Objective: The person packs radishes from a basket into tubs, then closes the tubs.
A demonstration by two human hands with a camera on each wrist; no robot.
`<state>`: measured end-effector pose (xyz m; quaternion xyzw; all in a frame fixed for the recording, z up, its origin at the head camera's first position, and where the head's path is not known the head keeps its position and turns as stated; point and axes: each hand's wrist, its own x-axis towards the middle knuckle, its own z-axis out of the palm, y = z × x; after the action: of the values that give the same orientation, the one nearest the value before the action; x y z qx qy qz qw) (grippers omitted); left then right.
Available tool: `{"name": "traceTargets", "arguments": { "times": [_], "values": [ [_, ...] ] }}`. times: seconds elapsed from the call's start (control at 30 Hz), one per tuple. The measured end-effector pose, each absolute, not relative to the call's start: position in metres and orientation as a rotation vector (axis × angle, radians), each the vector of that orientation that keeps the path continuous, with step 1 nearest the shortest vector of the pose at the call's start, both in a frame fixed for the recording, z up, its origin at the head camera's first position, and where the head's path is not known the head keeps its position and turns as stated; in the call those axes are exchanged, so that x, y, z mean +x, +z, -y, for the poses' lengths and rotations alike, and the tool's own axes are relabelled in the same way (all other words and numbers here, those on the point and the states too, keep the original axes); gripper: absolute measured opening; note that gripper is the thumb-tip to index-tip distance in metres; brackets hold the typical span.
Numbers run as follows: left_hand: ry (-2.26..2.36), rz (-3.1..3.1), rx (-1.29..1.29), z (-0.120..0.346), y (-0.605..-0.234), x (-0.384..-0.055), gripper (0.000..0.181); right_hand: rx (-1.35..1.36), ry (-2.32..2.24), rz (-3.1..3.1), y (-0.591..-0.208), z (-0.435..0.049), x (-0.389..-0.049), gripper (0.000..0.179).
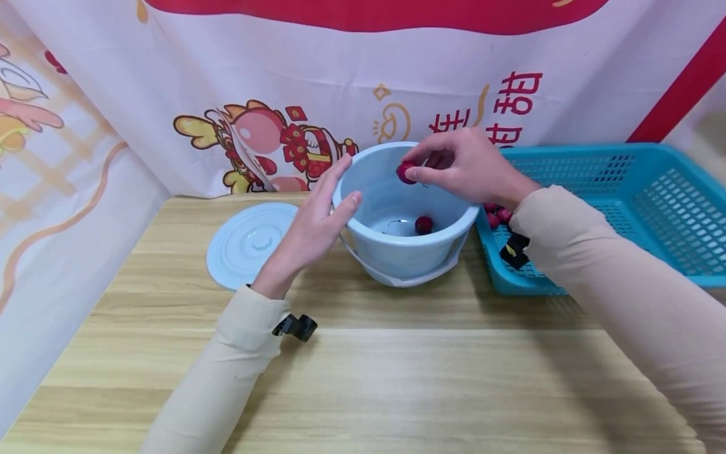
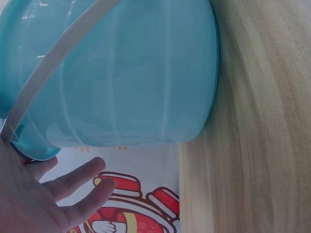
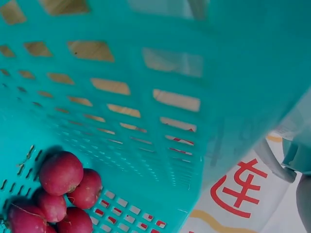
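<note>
My right hand (image 1: 465,164) pinches a red radish (image 1: 405,172) between thumb and fingertips, over the mouth of the light blue bucket (image 1: 397,255). Another radish (image 1: 423,225) lies on the bucket's floor. At the left side of the rim, my left hand (image 1: 312,224) touches the bucket with its fingers fairly straight; the left wrist view shows some of those fingers (image 2: 80,177) spread just past the bucket's edge. Several more radishes (image 3: 60,172) sit together in a corner of the teal basket (image 3: 146,189), partly hidden by my right wrist in the head view.
A round light blue lid (image 1: 249,243) lies on the wooden table (image 1: 397,378) left of the bucket. The bucket's handle (image 1: 397,280) hangs down at the front. Close on the right stands the basket, and a printed cloth (image 1: 317,69) hangs behind.
</note>
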<state>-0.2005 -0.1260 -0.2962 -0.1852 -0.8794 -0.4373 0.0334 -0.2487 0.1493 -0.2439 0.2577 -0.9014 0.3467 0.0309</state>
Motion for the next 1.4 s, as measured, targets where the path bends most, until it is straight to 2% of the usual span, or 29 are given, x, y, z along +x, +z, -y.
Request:
{"name": "traceTargets", "arguments": {
  "times": [0.5, 1.2, 1.4],
  "values": [
    [-1.347, 2.699, -0.576, 0.1248, -0.2965, -0.2018, 0.072, 0.928, 0.904, 2.829, -0.2463, -0.1491, -0.2495, 0.039],
    [-1.34, 2.707, -0.563, 0.1245, -0.2968, -0.2024, 0.072, 0.959, 0.879, 2.823, -0.2473, -0.1492, -0.2502, 0.035],
    [-1.317, 2.71, -0.57, 0.1248, -0.2955, -0.2012, 0.072, 0.889, 0.97, 2.834, -0.2421, -0.1527, -0.2484, 0.035]
  ]
}}
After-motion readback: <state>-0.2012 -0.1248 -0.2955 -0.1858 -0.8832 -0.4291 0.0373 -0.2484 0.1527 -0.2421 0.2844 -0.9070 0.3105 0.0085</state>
